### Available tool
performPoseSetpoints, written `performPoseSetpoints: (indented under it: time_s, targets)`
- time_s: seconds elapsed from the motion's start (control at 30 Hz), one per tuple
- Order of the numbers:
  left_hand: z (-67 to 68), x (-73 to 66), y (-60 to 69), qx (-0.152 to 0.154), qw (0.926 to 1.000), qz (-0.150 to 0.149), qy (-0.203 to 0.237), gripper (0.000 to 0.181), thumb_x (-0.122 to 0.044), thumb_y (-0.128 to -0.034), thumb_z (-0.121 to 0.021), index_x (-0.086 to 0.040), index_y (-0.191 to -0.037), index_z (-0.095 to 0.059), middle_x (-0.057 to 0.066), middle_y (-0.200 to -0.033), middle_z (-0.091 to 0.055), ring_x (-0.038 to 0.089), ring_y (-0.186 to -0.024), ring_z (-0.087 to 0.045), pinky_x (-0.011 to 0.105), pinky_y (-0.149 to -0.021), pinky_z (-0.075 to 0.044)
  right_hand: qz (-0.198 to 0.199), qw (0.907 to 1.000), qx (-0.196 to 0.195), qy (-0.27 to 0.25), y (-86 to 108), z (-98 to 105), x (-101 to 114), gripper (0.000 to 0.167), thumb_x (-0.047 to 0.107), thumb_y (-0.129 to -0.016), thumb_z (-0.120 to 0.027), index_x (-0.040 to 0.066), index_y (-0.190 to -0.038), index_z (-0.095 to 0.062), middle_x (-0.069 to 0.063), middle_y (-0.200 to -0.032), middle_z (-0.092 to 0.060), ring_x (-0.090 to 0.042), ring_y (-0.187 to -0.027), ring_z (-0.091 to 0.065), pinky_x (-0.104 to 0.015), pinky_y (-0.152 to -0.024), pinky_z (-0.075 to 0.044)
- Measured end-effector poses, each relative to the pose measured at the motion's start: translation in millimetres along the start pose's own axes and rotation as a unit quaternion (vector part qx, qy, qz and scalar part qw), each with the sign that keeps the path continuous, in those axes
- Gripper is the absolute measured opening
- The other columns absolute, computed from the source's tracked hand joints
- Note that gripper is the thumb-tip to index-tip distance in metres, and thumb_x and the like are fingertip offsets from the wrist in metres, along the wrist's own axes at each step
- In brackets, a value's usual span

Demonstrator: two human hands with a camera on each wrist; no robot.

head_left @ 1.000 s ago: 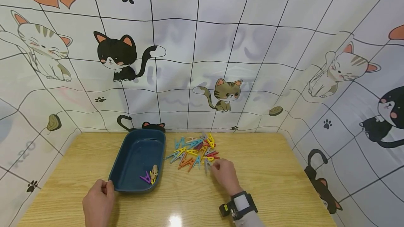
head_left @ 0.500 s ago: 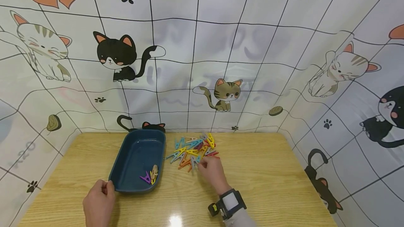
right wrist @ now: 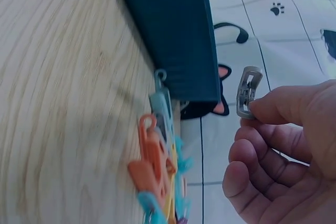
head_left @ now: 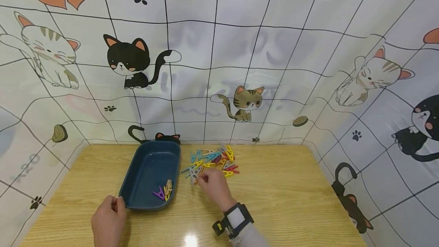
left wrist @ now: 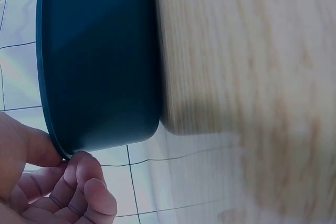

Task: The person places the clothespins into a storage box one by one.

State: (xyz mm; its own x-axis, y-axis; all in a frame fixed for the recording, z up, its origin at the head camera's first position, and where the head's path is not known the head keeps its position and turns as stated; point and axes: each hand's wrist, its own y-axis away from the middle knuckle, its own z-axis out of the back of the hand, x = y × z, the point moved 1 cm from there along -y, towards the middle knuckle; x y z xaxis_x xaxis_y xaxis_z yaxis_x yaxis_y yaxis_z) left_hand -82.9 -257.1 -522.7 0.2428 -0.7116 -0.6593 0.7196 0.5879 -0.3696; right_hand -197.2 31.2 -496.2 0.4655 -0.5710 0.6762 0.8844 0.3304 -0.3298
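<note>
Thumb and fingers of my left hand (head_left: 109, 216) pinch the near left corner of the dark blue tray (head_left: 151, 170), also plain in the left wrist view at the tray's rim (left wrist: 46, 93). In the tray's near right corner lie a purple clothespin (head_left: 159, 193), a yellow one and a beige one. My right hand (head_left: 216, 188) pinches a grey clothespin (right wrist: 247, 92) between thumb and index finger. It is raised above the near side of a loose pile of coloured clothespins (head_left: 209, 157), right of the tray. The hand covers part of that pile.
Both the tray and pile lie on a light wooden table (head_left: 284, 201). A white sheet (head_left: 192, 48) printed with cats and grid lines hangs behind and at both sides. A strap with a small camera (head_left: 234, 220) is on the right wrist.
My right hand has moved left across the near side of the pile, towards the tray, with the grey clothespin lifted along. The left hand keeps its hold on the tray.
</note>
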Motion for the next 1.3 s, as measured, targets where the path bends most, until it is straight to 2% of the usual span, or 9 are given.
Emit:
performPoseSetpoints:
  time_s: [0.3,0.73,0.97,1.3]
  targets:
    - [2.3,-3.9,0.6,-0.002,1.0000,0.000,0.003,0.022,0.000,-0.0921,-0.062,-0.002,-0.071,-0.057,0.005,-0.059,-0.055,0.017,-0.051,-0.048,0.035,-0.050,-0.036,0.041,0.9986,0.016,0.028,-8.1,-16,21,0.013,0.005,-0.089,-0.072,0.011,-0.077,-0.075,0.005,-0.069,-0.064,-0.001,-0.064,-0.050,-0.019,-0.062,-0.042]
    - [0.7,-2.3,1.2,-0.011,0.9999,-0.005,0.000,0.023,0.000,-0.0913,-0.063,-0.003,-0.069,-0.056,0.005,-0.059,-0.055,0.017,-0.051,-0.047,0.035,-0.050,-0.035,0.047,0.9935,0.055,0.088,-19.7,-43,46,0.016,0.011,-0.089,-0.075,0.013,-0.073,-0.072,0.008,-0.068,-0.060,0.000,-0.062,-0.045,-0.015,-0.059,-0.036]
    - [0.4,-2.2,0.8,-0.012,0.9999,-0.011,-0.001,0.023,0.000,-0.0913,-0.062,-0.002,-0.069,-0.056,0.006,-0.059,-0.055,0.018,-0.051,-0.048,0.035,-0.050,-0.036,0.032,0.9941,0.078,0.068,-24.0,-51,51,0.017,0.012,-0.091,-0.074,0.012,-0.074,-0.072,0.008,-0.066,-0.059,-0.002,-0.062,-0.045,-0.016,-0.058,-0.037]
    - [0.8,-2.6,1.0,-0.013,0.9998,-0.013,-0.001,0.024,0.000,-0.0912,-0.062,-0.003,-0.069,-0.055,0.005,-0.058,-0.053,0.017,-0.050,-0.046,0.034,-0.050,-0.035,0.023,0.9949,0.078,0.059,-24.3,-56,49,0.017,0.012,-0.093,-0.073,0.011,-0.076,-0.073,0.006,-0.070,-0.062,-0.002,-0.064,-0.047,-0.017,-0.060,-0.039]
